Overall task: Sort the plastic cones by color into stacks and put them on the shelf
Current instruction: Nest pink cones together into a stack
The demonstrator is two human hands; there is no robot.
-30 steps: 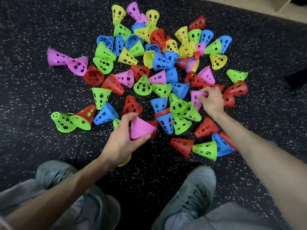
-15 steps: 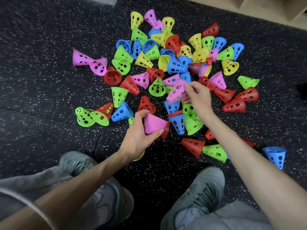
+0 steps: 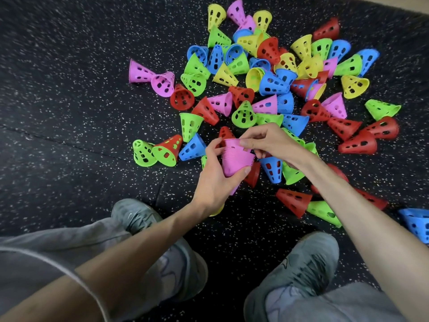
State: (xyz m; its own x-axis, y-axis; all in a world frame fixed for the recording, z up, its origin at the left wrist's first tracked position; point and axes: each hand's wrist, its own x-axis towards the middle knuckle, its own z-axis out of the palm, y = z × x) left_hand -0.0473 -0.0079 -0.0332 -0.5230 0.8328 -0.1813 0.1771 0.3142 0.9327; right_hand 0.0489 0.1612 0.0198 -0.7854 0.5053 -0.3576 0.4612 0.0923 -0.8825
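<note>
My left hand (image 3: 217, 180) grips a stack of pink cones (image 3: 234, 161) just above the floor, at the near edge of the pile. My right hand (image 3: 269, 140) pinches the rim of the topmost pink cone (image 3: 233, 144), which sits on the stack. A wide pile of loose perforated cones (image 3: 267, 77) in red, green, blue, yellow and pink covers the floor beyond my hands. A yellow cone edge (image 3: 217, 211) shows under my left wrist. No shelf is in view.
The speckled black rubber floor (image 3: 69, 101) stretches left of the pile. My two grey shoes (image 3: 306, 259) stand at the bottom. A lone blue cone (image 3: 415, 223) lies at the right edge, and red and green cones (image 3: 294, 201) lie under my right forearm.
My right hand picked a pink cone out of the pile, carried it left and toward me, and set it onto the stack in my left hand. The camera view shifted.
</note>
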